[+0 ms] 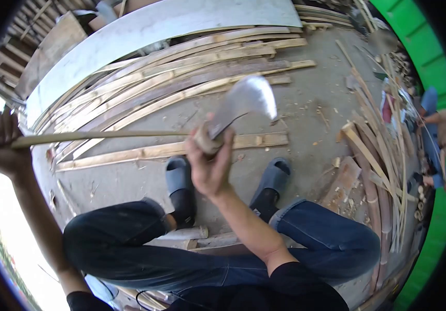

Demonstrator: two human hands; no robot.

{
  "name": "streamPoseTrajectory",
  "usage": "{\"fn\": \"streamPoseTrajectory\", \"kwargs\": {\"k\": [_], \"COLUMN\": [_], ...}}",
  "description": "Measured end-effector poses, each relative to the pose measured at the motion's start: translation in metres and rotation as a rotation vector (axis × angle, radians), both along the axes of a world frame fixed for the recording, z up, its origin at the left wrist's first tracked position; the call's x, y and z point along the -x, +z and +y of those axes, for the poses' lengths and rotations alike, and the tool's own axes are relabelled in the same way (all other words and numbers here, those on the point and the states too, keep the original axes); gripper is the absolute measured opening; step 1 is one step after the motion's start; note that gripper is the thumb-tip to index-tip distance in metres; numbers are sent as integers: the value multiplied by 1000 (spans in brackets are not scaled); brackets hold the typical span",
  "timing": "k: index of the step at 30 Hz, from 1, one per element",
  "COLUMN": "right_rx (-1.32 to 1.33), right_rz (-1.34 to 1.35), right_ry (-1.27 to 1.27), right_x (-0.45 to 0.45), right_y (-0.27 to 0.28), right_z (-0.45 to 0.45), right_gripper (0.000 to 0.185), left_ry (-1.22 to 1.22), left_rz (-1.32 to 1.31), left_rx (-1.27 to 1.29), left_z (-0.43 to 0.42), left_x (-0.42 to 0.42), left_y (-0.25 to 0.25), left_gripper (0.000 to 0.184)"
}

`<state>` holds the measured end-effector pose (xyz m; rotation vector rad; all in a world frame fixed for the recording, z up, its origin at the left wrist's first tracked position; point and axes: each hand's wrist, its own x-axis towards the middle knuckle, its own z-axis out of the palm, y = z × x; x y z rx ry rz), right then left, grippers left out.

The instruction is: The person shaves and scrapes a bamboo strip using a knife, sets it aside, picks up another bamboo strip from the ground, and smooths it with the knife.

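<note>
At the far left, my left hand (6, 140) is closed around a long, thin bamboo strip (103, 135). The strip runs nearly level across to the front of my right hand (210, 168). Those right fingers are wrapped round the short wooden handle of a billhook (249, 99), and its broad curved blade points up and to the right, slightly blurred. The strip's right end meets the hand near the handle; whether the fingers also pinch it, I cannot tell.
Split bamboo slats (181, 72) lie in rows on the concrete floor, beside a long pale board (181, 20). More bamboo poles (371, 197) are heaped on the right by a green wall (430, 249). Another person's hand (443, 127) shows at the right edge. My sandalled feet (179, 179) rest below.
</note>
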<state>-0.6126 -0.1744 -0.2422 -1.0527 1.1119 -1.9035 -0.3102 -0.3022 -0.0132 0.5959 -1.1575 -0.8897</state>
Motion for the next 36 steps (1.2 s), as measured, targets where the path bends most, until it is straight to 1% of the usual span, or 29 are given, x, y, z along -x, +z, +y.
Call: {"fn": "streamPoseTrajectory", "kwargs": {"k": [1,2,3,4,6,7,9,11,12,13,14,15,16,17,18,19,20,21,23,24,25,27,28,30,31,32,33,34,36], "right_rx": [61,-56,-128,-147,-222,-207,-149,-133,-89,-171,-399,-925,-1055,-1181,-1128,-1050,-992,-1017,-748,-752,-626,-441,-429,-838,-838,-1010,-1181,-1193,-941], "right_rz": [152,85,173,182,45,93,189,235,362,412,477,897,795,678,720,722,726,726,621,626,531,413,426,910,915,818,707,671,742], "right_ry": [-96,-87,-102,-117,-69,-102,-176,-210,-271,-266,-78,280,288,301,292,215,170,198,22,20,-32,-106,-73,183,161,319,484,497,122], "right_x": [12,21,35,44,51,55,56,36,22,4,-9,-14,-10,-1,12,16,20,22,26,25,22,11,4,-2,8,19,30,45,60], "right_y": [-1,15,21,28,51,48,35,10,-10,-48,-91,-130,-169,-193,-197,-190,-178,-162,-127,-114,-103,-100,-117,-160,-167,-171,-175,-162,-171], "right_z": [-11,-16,-22,-28,-31,-33,-35,-29,-25,-18,-5,-1,2,5,7,1,4,4,-18,-19,-21,-19,-13,-3,-9,-15,-18,-23,-25], "right_gripper": [46,45,42,38,34,32,28,29,32,35,45,60,65,71,72,71,70,70,58,58,50,34,45,56,56,61,65,62,56], "left_ry": [104,70,164,222,226,304,308,311,366,351,333,293,79,197,316,251,260,243,243,241,300,362,355,357,186,172,263,357,318], "left_rz": [-22,-4,-27,-14,-53,-25,-8,-21,-43,-52,-58,-65,-42,-72,-104,-114,-111,-123,-107,-101,-112,-106,-100,-94,-60,-53,-65,-73,-77], "left_rx": [3,22,-4,3,-5,-20,-38,-31,-12,-13,-12,-18,-64,-30,-1,-3,-12,-35,-20,-24,-26,-34,-20,-26,-45,-46,-34,-22,-35], "left_z": [6,5,9,9,2,3,2,0,-1,-1,-1,-1,-1,-1,-2,-2,1,2,-5,-6,-7,-9,-10,-14,-16,-17,-15,-12,-14], "left_x": [18,21,31,38,19,28,25,24,29,29,26,23,7,13,19,12,12,8,6,9,14,21,21,20,7,15,26,32,26], "left_y": [1,2,4,4,4,3,3,3,4,4,4,4,7,6,4,5,4,5,5,3,3,5,7,7,7,7,7,8,9], "left_gripper": [34,35,36,36,37,37,37,37,34,33,32,32,32,32,33,34,35,35,35,35,35,36,36,37,36,36,36,37,36]}}
